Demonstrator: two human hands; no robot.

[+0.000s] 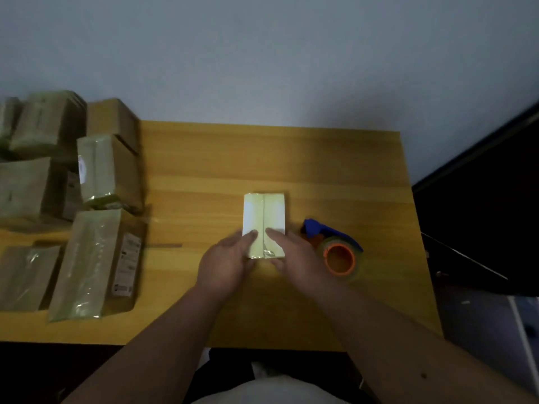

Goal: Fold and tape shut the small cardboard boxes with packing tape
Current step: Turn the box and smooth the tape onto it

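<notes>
Box (264, 224) lies flat mid-table (204, 158), long axis running away from the person, seam up with glossy tape along it. Both hands sit at its near end: left hand (226, 262) and right hand (291, 255) each lay fingers on top beside the seam, thumbs seemingly down the end face, likely to press the tape tail over the edge. Tape dispenser (335, 247) rests just right, within reach. Finished boxes (87, 228) are stacked left, clear of the work
</notes>
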